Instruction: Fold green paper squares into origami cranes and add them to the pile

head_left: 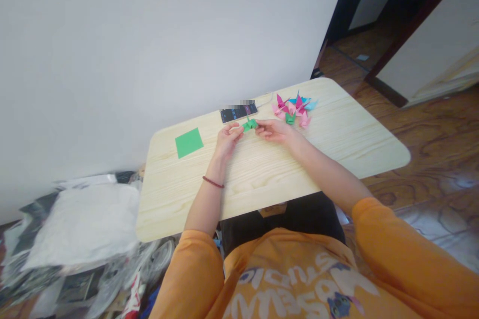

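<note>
Green fold (250, 124), one: just on the near side of the phone (239, 113). My left hand (226, 140) pinches its left end, thumb against fingers; my right hand (275, 131) grips its right end with bunched fingertips. Step, judged: small creases being shaped, folding well along. Next move would call for a light, steady pinch from both sides, since thin layers could crumple. Counts, near to far: one green sheet (189, 142), flat, left of the phone and slightly nearer; one phone; right of it, clustered paper birds (300, 105), one green, several pink, magenta and blue, overlapping, total uncertain.
</note>
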Demonstrator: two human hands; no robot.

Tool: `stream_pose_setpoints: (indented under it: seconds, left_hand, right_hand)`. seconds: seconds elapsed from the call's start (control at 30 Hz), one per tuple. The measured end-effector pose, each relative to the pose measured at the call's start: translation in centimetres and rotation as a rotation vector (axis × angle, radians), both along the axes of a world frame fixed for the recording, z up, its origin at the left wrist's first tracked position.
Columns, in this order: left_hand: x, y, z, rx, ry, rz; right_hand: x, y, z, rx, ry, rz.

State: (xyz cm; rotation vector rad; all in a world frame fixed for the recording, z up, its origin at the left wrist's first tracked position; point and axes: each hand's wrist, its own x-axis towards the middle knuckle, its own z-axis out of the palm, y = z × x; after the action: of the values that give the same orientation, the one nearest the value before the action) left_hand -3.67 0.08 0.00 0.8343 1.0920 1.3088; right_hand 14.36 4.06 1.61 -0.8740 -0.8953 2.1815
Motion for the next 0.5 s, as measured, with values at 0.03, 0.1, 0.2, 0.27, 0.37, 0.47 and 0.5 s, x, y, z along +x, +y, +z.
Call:
stream_pose_setpoints:
  seconds: [0.03, 0.1, 0.2, 0.27, 0.37, 0.47, 0.5]
  left_hand:
    - [-0.1, 0.0, 0.0, -0.006, -0.006, -0.004]
    - [-0.2, 0.1, -0.1, -0.021, -0.02, -0.014]
    - [-0.7, 0.1, -0.2, -0.054, -0.061, -0.016]
    - [-0.9, 0.1, -0.2, -0.087, -0.074, -0.038]
    - [-1.0, 0.1, -0.3, -0.15, -0.072, -0.085]
    - [-0.9, 0.1, -0.4, -0.183, -0.08, -0.1]
    - [-0.9, 0.1, -0.4, -0.185, -0.086, -0.1]
  right_hand:
    - [0.0, 0.0, 0.0, 0.007, -0.008, -0.002]
    - [0.0, -0.2, -0.3, 0.062, -0.057, -0.04]
    - [-0.1, -0.5, -0.7, 0.287, -0.203, -0.139]
    - [-0.3, -0.8, -0.9, 0.492, -0.323, -0.209]
    - [-0.4, -1.1, -0.9, 0.815, -0.418, -0.253]
    - [-0.3, -1.0, -1.0, 0.97, -0.443, -0.168]
    - [-0.3, -1.0, -1.0, 0.975, -0.442, -0.14]
